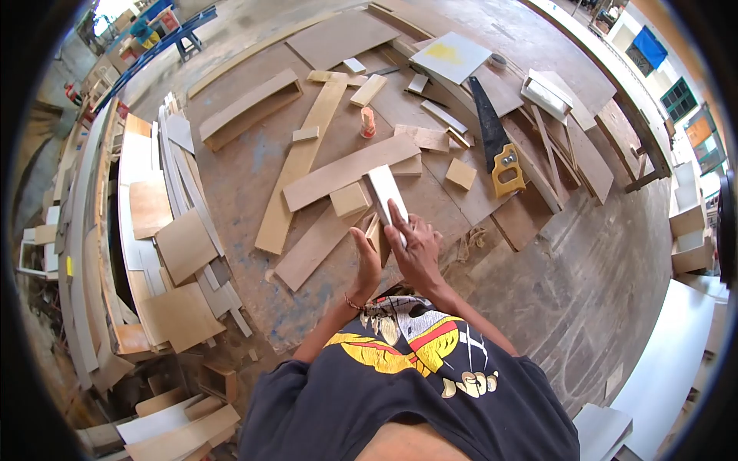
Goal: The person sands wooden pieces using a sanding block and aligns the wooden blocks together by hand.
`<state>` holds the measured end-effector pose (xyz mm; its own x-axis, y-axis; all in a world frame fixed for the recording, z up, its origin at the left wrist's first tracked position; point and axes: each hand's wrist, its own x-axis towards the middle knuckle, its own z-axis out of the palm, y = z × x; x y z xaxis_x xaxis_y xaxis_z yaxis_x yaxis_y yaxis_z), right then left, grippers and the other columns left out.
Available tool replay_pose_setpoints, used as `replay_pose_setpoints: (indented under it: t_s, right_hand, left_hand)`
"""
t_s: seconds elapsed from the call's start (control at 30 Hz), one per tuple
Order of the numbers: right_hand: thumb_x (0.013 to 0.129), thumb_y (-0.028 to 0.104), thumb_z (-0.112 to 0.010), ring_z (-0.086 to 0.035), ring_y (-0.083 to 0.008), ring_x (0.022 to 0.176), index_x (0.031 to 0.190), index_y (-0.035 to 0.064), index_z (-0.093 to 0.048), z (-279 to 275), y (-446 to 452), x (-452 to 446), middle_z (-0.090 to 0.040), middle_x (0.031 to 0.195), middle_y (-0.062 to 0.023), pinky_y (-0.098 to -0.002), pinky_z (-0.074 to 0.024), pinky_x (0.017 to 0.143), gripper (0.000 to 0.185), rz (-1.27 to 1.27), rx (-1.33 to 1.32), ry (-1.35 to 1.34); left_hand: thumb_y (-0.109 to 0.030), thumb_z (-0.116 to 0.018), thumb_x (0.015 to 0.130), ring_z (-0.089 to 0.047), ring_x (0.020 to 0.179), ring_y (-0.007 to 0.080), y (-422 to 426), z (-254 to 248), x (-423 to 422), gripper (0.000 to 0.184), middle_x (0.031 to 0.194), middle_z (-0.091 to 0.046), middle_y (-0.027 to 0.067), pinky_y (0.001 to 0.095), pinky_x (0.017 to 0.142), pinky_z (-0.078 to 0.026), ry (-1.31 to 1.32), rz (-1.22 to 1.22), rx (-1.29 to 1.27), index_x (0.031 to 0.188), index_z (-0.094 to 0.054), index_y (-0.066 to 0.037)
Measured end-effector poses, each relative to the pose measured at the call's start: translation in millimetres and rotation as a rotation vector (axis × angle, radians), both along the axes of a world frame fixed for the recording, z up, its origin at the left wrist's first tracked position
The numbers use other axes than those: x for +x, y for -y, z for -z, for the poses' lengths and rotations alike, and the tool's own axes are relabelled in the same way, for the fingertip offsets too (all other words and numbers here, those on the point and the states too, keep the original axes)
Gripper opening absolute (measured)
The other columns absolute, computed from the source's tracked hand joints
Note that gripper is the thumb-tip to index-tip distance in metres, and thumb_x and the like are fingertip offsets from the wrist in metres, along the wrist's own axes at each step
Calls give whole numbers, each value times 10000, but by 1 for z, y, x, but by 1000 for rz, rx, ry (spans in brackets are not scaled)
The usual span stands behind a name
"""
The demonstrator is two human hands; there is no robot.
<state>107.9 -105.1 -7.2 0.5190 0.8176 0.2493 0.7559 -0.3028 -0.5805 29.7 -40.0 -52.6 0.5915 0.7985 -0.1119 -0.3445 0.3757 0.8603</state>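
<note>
Near the front edge of the worktable, my right hand (416, 250) holds a short white-faced wooden piece (386, 194), its fingers pressed along the piece's near end. My left hand (367, 265) is just to the left, upright against a small wooden piece (374, 235), with the thumb raised; whether it grips that piece I cannot tell. A square wood block (350, 200) lies beside the hands, by a long flat board (350, 170). Another board (319, 247) lies to the left. Farther back stands a small red-topped container (367, 123).
A handsaw (496, 138) with a yellow handle lies at the right of the worktable (254, 169). A small block (460, 174) sits nearer. Board stacks (184, 246) line the left side. A person (143, 32) is far off at the upper left.
</note>
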Motion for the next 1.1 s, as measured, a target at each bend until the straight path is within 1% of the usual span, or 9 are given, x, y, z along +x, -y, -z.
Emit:
replay_pose_setpoints:
  t_s: [0.07,0.23,0.37,0.5,0.57,0.67,0.87,0.9,1.1]
  right_hand:
    - [918,413,-402,-497,-259,963,1351,284,-400,7,0,3,-551,1047,-153,-423,-278,860,451,19,-14,-130]
    - [901,373,-442,-481,-278,963,1344,268,-416,-5,15,-22,-504,1110,-161,-422,-262,860,456,-130,103,78]
    - [907,398,-424,-487,-253,955,1341,273,-418,-2,-1,-10,-532,1073,-142,-394,-264,808,451,8,-15,110]
    - [900,390,-449,-485,-250,952,1336,275,-426,0,-3,-1,-533,1071,-139,-400,-263,818,451,19,-15,-29]
    - [896,384,-460,-483,-255,959,1335,275,-427,-5,4,-12,-526,1082,-146,-402,-262,823,454,-49,23,54]
    - [887,377,-478,-478,-269,977,1333,275,-431,-8,7,-17,-504,1119,-166,-406,-260,835,460,-120,75,107]
    - [883,403,-477,-489,-289,906,1328,313,-426,9,-7,0,-534,1030,-191,-416,-260,790,457,59,65,97]
    - [893,375,-470,-479,-285,984,1352,287,-400,-2,-2,-4,-527,1094,-182,-416,-261,831,472,8,-43,96]
    - [869,384,-501,-466,-282,952,1330,322,-423,1,5,-17,-481,1099,-162,-422,-252,827,472,-78,34,219]
  left_hand:
    - [-700,-141,849,-458,1154,213,3,8,-2,842,1274,-452,85,331,988,-353,-76,-15,9,1318,-359,-36]
    - [-709,-119,839,-478,1126,210,-12,-15,-11,852,1249,-473,87,331,973,-368,-123,51,31,1308,-364,-40]
    - [-715,-93,829,-425,1192,218,-11,-10,-2,885,1305,-423,102,332,999,-343,35,57,35,1343,-315,-31]
    - [-722,-93,821,-414,1201,212,-11,-7,-4,893,1318,-406,105,333,1000,-342,-86,41,136,1356,-294,-37]
    - [-728,-99,814,-416,1197,207,-11,-32,-7,893,1312,-404,104,333,997,-346,-122,105,-7,1359,-288,-46]
    - [-736,-103,803,-405,1211,215,-17,-21,-10,911,1329,-397,106,336,1002,-342,-119,55,127,1365,-282,-42]
    - [-720,-100,817,-449,1169,202,-10,-11,-9,894,1279,-443,113,320,974,-371,-7,69,89,1333,-329,-27]
    - [-720,-100,817,-449,1169,202,-11,-12,-10,894,1279,-443,113,320,974,-371,-9,66,84,1333,-329,-27]
    - [-718,-105,825,-442,1175,211,-18,-25,-14,896,1292,-438,92,325,1003,-338,-96,-31,3,1320,-353,-13]
